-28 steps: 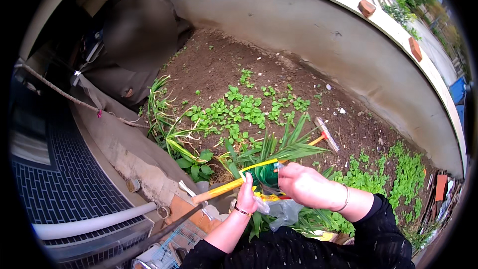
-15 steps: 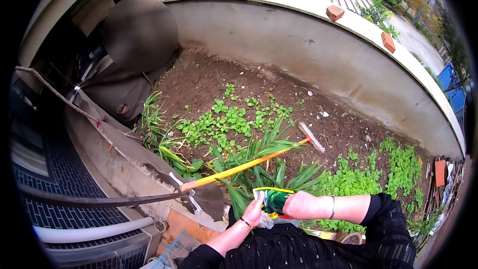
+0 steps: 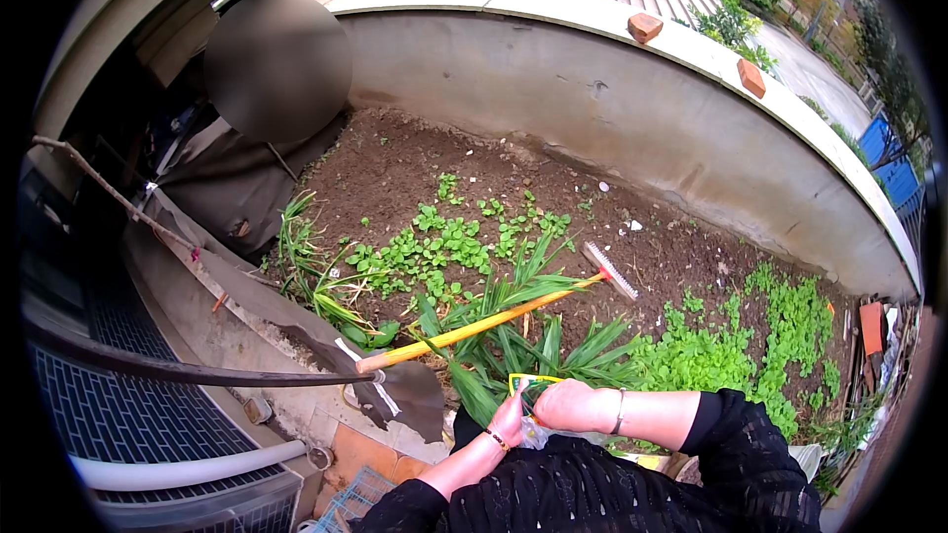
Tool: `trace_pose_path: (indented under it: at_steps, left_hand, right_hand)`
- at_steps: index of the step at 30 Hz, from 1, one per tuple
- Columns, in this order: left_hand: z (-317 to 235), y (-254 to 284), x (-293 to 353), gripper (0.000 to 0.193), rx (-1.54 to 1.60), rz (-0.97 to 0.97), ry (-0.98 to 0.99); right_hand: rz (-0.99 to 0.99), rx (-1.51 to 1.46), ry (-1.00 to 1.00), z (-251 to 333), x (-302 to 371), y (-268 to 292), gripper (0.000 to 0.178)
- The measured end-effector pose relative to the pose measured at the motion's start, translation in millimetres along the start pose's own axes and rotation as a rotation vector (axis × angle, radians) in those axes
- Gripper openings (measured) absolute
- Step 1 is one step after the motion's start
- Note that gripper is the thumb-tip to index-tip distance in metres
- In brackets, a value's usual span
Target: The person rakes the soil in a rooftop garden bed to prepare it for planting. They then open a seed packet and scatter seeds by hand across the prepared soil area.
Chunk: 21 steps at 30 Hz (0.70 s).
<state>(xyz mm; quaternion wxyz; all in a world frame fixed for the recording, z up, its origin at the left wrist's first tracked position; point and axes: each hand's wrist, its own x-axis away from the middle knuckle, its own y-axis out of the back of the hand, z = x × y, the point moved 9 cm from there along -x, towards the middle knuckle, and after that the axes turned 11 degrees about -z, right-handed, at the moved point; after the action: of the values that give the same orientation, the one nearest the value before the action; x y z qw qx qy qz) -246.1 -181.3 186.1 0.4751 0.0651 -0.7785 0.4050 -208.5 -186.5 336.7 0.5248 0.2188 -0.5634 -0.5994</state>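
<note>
Outdoor garden plot in soft, even daylight. A low, grey concrete wall [image 3: 592, 89] curves along the far side and round to the right, its plaster stained brown in places. A pale ledge [image 3: 553, 8] caps it, bearing two reddish bricks [image 3: 645, 28]. Inside lies a bed of brown soil [image 3: 405, 158]. At near left are a dark blue brick-patterned wall [image 3: 109, 410], a thick white pipe [image 3: 188, 469] and orange-brown floor tiles [image 3: 353, 454]. Beyond the ledge, toward far right, are pale steps [image 3: 657, 5], a paved path [image 3: 805, 64] and blue panels [image 3: 897, 178].
</note>
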Motion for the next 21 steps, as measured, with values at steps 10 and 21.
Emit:
trace_pose_path:
  at_steps: [10,21]
  left_hand:
    - [-2,14,-8,0.049,0.162,0.018,0.024]
    - [-9,3,5,0.044,0.141,-0.026,-0.028]
  right_hand:
    - [-0.192,-0.108,-0.047,-5,-23,-5,0.013]
    - [-0.05,-0.113,-0.085,-6,-28,-10,0.016]
